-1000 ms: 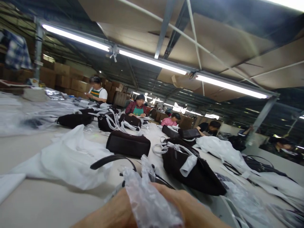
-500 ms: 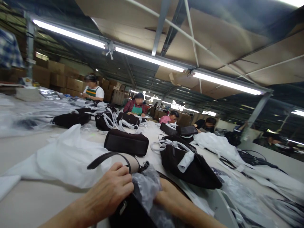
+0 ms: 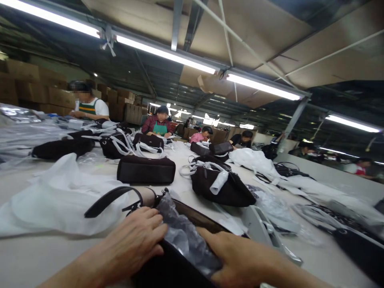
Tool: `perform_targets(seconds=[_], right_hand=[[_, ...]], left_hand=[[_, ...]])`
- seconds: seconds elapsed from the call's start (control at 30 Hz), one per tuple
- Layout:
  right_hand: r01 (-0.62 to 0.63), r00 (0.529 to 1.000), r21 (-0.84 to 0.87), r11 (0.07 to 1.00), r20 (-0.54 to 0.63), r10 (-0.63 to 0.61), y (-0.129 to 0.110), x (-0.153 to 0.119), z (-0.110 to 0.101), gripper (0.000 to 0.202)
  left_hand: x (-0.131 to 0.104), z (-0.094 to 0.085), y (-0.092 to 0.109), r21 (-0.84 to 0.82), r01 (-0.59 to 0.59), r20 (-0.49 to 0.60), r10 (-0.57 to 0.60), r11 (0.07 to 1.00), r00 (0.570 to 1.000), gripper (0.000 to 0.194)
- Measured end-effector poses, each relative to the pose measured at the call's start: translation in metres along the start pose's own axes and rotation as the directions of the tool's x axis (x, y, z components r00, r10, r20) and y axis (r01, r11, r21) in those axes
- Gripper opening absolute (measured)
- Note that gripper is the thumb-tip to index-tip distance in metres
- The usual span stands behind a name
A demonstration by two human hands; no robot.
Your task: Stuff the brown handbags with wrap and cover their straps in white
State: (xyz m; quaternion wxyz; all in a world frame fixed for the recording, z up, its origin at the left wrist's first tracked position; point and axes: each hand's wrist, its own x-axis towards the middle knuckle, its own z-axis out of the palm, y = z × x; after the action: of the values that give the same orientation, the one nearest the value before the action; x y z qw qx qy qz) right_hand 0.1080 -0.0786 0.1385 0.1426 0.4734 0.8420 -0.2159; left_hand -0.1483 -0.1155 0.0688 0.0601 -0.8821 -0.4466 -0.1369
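Observation:
Low in the view, a dark handbag [image 3: 177, 268] lies with its mouth open and crumpled clear plastic [image 3: 187, 236] filling the inside. My left hand [image 3: 135, 240] has its fingers curled over the bag's near left rim and is closed on it. A black strap [image 3: 112, 200] arches up just beyond that hand. My right hand [image 3: 237, 256] reaches into the opening from the right, with the plastic between its thumb and fingers. Some of its fingertips are hidden inside the bag.
White sheeting [image 3: 63, 196] lies at the left. A dark boxy bag [image 3: 146, 170] and a dark tote with wrapped handles [image 3: 222, 186] stand ahead. A grey-green plastic holder [image 3: 261, 224] sits at the right. Several co-workers, one in a green apron [image 3: 160, 127], are across the table.
The view has turned to the right. My right hand has drawn back, showing more of itself and of the bag's open mouth. My left hand stays on the rim.

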Motion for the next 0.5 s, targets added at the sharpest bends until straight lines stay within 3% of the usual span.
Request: perform_targets(seconds=[0.07, 0.17, 0.23, 0.3, 0.37, 0.43, 0.5], right_hand=[[-0.033, 0.998, -0.077, 0.996, -0.048, 0.029, 0.007, -0.011, 0.006, 0.039], [0.04, 0.999, -0.15, 0.988, -0.019, -0.044, 0.013, -0.012, 0.015, 0.031], [0.023, 1.0, -0.228, 0.973, 0.011, -0.021, 0.013, -0.009, 0.017, 0.03], [-0.025, 1.0, -0.296, 0.955, -0.009, 0.024, 0.01, -0.011, 0.013, 0.031], [-0.011, 0.998, -0.293, 0.956, -0.067, -0.009, 0.005, -0.019, 0.002, 0.03], [0.049, 0.983, -0.218, 0.975, -0.162, -0.086, -0.002, -0.028, -0.009, 0.03], [0.143, 0.945, -0.14, 0.98, -0.276, -0.178, -0.009, -0.028, -0.015, 0.035]], left_hand=[[0.01, 0.007, -0.005, 0.07, 0.04, 0.053, -0.043, 0.997, 0.998, 0.011], [0.024, 0.002, -0.003, 0.123, 0.037, 0.117, -0.051, 0.992, 0.992, 0.02], [0.028, -0.005, 0.0, 0.113, 0.023, 0.122, -0.037, 0.993, 0.992, 0.017], [0.023, -0.011, -0.002, 0.088, -0.011, 0.024, 0.009, 0.996, 1.0, 0.026], [0.011, -0.013, -0.011, 0.056, 0.011, -0.173, -0.001, 0.998, 0.985, 0.036], [-0.005, -0.013, -0.026, -0.029, 0.186, -0.345, -0.184, 0.982, 0.92, 0.028], [-0.017, -0.014, -0.041, -0.157, 0.446, -0.327, -0.472, 0.881, 0.819, 0.033]])
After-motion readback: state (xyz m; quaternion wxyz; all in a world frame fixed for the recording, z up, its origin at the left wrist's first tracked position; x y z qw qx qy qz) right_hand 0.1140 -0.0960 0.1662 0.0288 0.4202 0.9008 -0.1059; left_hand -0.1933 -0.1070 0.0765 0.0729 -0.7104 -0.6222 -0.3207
